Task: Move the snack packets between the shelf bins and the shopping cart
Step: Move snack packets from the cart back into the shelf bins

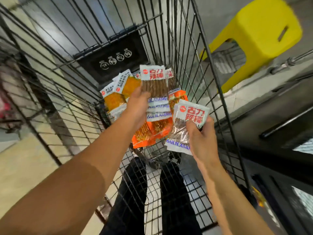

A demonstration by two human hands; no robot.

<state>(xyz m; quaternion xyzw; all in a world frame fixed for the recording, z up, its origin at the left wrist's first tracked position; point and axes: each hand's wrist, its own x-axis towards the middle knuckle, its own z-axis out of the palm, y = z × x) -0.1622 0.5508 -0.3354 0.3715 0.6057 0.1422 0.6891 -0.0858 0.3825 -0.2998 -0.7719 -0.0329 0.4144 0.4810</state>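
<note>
Your two bare hands reach down into the black wire shopping cart (pixel 186 53), each holding snack packets above the basket floor. Your left hand (pixel 138 106) grips a fanned stack of white-and-clear stick-snack packets (pixel 155 85), printed with red characters at the top and blue "GULILABANG" lettering along the bottom; the thumb lies curled across the front of the topmost one, and the edges of at least two more show below it. How many the stack holds in all cannot be told.

Your right hand (pixel 202 139) pinches a single packet of the same white-and-clear kind (pixel 188 122), tilted, with the fingers closed on its right edge and the thumb across its clear middle.

Beneath your hands, orange packets of thin sticks (pixel 152 133) lie in the cart, partly hidden by the left wrist and the stack. To their left lie yellow-orange packets with white printed ends (pixel 115 99), overlapping one another. A black plastic panel with white round icons (pixel 115 60) stands at the far end of the basket.

Outside the cart, at upper right, a yellow plastic stool (pixel 259 38) stands on the grey floor. Through the near mesh your dark trouser legs (pixel 133 197) are visible. The left edge of the view is blurred.
</note>
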